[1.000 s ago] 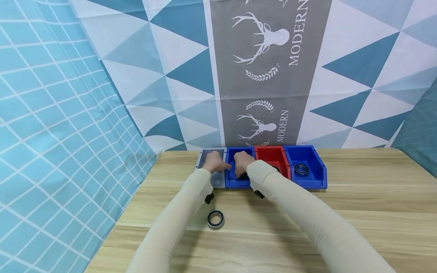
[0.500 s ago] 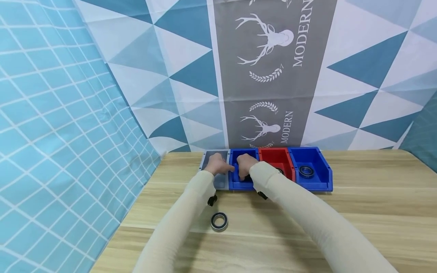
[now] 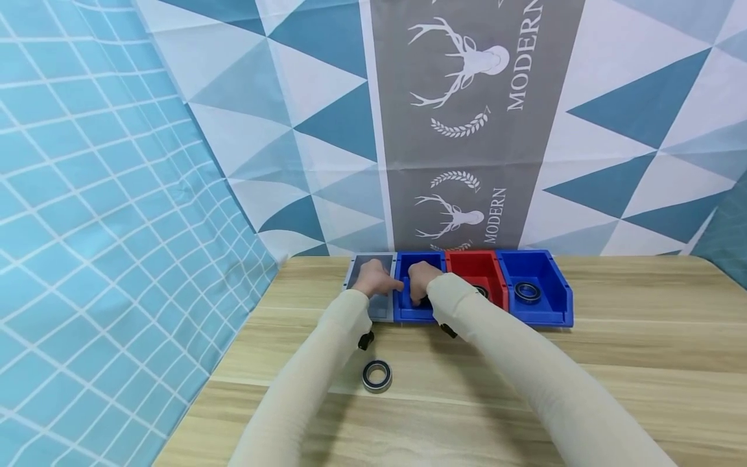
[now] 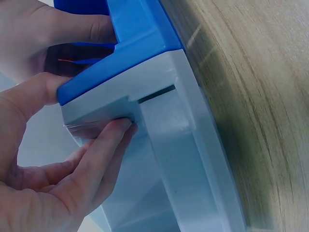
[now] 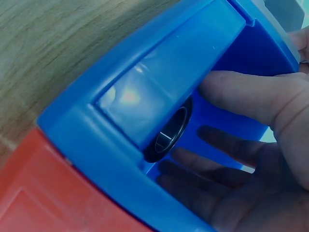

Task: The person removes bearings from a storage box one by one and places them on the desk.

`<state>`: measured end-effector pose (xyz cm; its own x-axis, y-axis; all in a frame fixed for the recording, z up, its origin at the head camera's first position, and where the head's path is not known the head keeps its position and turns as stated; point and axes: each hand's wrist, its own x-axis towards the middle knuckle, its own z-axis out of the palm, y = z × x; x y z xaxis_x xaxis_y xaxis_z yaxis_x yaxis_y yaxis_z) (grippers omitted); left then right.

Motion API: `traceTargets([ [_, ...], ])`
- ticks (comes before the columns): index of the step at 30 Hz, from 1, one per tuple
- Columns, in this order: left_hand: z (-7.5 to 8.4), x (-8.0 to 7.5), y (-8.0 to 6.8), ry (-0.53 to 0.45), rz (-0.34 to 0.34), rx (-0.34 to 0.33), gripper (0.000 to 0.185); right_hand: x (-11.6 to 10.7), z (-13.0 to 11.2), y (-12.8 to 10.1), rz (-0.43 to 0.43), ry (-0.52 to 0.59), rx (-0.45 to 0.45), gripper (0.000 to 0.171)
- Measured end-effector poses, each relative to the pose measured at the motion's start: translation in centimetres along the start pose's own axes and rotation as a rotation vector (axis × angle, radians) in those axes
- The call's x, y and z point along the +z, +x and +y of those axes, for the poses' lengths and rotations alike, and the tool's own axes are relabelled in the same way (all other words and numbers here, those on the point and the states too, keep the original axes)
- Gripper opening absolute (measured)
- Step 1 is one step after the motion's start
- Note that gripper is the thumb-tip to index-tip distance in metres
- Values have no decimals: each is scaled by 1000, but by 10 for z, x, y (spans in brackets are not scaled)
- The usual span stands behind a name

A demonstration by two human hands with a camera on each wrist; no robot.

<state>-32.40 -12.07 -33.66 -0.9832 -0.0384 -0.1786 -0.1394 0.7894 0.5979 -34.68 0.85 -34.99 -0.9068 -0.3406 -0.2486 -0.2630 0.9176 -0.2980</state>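
- Blue bin (image 5: 159, 92): moulded plastic, smooth, glossy; soft highlights on its front lip.
- Grey bin (image 4: 183, 159): plastic, smooth, satin sheen.
- Red bin (image 3: 473, 269) and blue bin nearest the desk's right edge (image 3: 533, 272): same smooth plastic.
- Bearing inside the blue bin (image 5: 169, 133): polished metal inner ring, dark matt outer band.
- Bearing near the desk's front edge (image 3: 377, 376): bright metal ring, black face.
- Desk (image 3: 613, 363): wood-grain surface, matt, smooth.
- Backdrop (image 3: 467, 123): printed cloth, matt, lightly creased.
- Sleeves (image 3: 513, 370): pale knit cloth, matt.
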Motion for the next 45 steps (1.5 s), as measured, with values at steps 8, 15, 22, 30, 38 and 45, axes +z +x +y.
traceTargets([
  [8, -5, 1, -3, 6, 6, -6, 50, 6, -3, 2, -29, 14, 22, 45],
  [15, -10, -1, -3, 16, 10, -14, 50, 13, -5, 6, -26, 17, 30, 42],
  [22, -7, -2, -2, 8, -11, -8, 53, 14, -1, 11, -12, 12, 37, 42],
  [30, -2, -2, 0, 13, -30, -13, 52, 17, 0, 12, -21, 23, 50, 40],
  [38, 1, -1, 1, 7, -16, 8, 54, 15, 2, 13, -17, 15, 75, 43],
  [45, 1, 0, 3, 17, -10, 3, 54, 16, 4, 14, -16, 7, 71, 40],
])
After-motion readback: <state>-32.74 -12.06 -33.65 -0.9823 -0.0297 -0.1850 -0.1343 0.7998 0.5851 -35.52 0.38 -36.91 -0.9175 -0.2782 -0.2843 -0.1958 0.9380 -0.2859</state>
